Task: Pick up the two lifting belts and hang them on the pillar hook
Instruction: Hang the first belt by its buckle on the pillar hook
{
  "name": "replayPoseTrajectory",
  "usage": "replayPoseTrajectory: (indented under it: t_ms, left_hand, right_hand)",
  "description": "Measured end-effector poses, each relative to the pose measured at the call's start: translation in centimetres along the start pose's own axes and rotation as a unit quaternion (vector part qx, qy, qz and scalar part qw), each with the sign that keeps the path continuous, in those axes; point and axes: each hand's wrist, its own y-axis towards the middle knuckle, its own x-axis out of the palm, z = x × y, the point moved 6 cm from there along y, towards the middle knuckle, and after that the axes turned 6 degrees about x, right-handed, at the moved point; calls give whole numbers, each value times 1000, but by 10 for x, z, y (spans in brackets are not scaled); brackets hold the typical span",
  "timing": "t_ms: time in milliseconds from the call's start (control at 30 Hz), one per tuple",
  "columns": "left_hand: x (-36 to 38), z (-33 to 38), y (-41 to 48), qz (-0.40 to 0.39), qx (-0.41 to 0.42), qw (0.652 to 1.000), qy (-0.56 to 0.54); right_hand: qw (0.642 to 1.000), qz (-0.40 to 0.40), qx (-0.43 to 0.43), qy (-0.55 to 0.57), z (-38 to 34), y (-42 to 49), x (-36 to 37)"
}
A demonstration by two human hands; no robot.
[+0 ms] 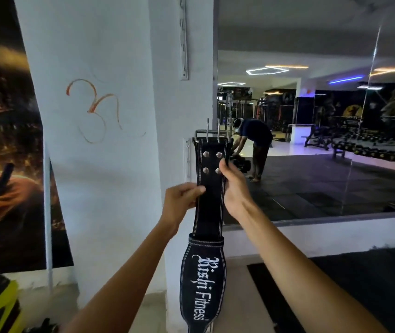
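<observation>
A black lifting belt (209, 212) with white stitching and white lettering hangs upright in front of the white pillar (109, 164). Its steel buckle (209, 134) with two prongs points up at the top. My left hand (183, 199) pinches the belt's left edge below the rivets. My right hand (233, 188) grips its right edge beside the rivets. A white hook rack (187, 159) is fixed to the pillar just left of the buckle end, partly hidden by the belt. I cannot tell whether the buckle rests on a hook. Only one belt is in view.
A second white rack (184, 39) is mounted higher on the pillar. A wall mirror (311, 116) to the right reflects the gym and a bending person (255, 145). A dark poster (6, 140) covers the left wall. Black floor mats (372, 284) lie at lower right.
</observation>
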Motion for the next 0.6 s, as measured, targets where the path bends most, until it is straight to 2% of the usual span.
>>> replayPoseTrajectory:
  t_ms: [67, 100, 267, 433, 533, 600]
  left_hand:
    - [9, -32, -29, -83, -50, 992, 77]
    - [12, -38, -33, -100, -61, 990, 81]
    - [19, 18, 12, 18, 7, 999, -42]
    - [37, 35, 23, 67, 38, 994, -79]
    - [39, 41, 32, 84, 47, 991, -93]
    - [39, 36, 35, 83, 44, 991, -92]
  right_hand:
    - [1000, 21, -5, 0, -9, 3, -4]
    - [1000, 21, -2, 1, -11, 6, -5]
    - [999, -19, -9, -38, -18, 3, -5]
    - [983, 0, -122, -134, -40, 8, -25]
    - [981, 25, -73, -175, 7, -1, -60]
    - [978, -4, -3, -211, 35, -9, -78]
